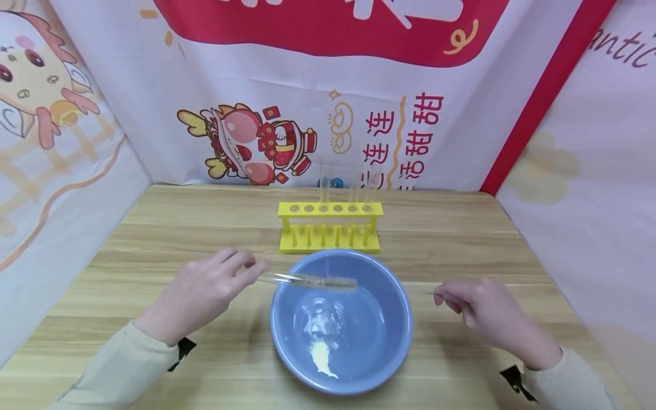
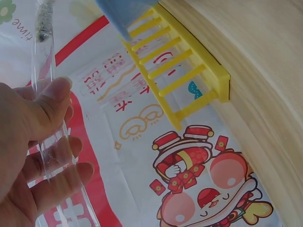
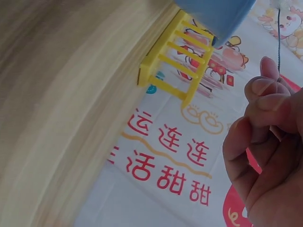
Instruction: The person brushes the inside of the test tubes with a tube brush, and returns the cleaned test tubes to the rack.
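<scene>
My left hand (image 1: 210, 287) grips a clear glass test tube (image 1: 279, 278) that lies almost level over the left part of a blue basin (image 1: 366, 350). Pale bristles of a test tube brush (image 1: 340, 283) show at the tube's right end, over the basin. In the left wrist view, thumb and fingers wrap the tube (image 2: 59, 161), with the bristles (image 2: 44, 21) farther along it. My right hand (image 1: 484, 310), right of the basin, pinches the brush's thin twisted-wire handle (image 3: 279, 47) between thumb and fingertips. Most of the wire is too fine to see in the head view.
Behind the basin stands a yellow test tube rack (image 1: 307, 249), holding several clear test tubes (image 1: 325, 191) upright. All this is on a wood-grain table (image 1: 205, 364). Printed cloth (image 1: 287, 74) hangs along the back and both sides.
</scene>
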Tool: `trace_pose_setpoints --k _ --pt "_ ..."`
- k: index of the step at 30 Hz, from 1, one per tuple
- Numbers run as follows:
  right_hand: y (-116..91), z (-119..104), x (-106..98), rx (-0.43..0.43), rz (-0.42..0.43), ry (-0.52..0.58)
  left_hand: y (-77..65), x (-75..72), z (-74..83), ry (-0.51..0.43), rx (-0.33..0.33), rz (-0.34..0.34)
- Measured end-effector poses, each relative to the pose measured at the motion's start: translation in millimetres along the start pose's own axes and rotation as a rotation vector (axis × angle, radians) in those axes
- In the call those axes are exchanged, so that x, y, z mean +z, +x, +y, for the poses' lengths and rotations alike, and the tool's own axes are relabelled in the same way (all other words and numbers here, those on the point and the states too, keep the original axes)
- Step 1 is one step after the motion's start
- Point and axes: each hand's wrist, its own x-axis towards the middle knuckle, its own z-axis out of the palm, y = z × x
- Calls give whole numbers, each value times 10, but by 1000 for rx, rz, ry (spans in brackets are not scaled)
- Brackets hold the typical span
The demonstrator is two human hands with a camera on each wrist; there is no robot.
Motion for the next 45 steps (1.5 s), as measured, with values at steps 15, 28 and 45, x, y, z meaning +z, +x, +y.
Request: trace_pose_setpoints --k 15,28,45 --pt "-477 218 -117 26 84 -65 -84 -113 -78 122 12 8" --pt "-611 199 -242 -20 109 -189 278 -353 161 337 248 40" --pt "-608 87 -282 -4 131 -204 488 -275 58 114 226 102"
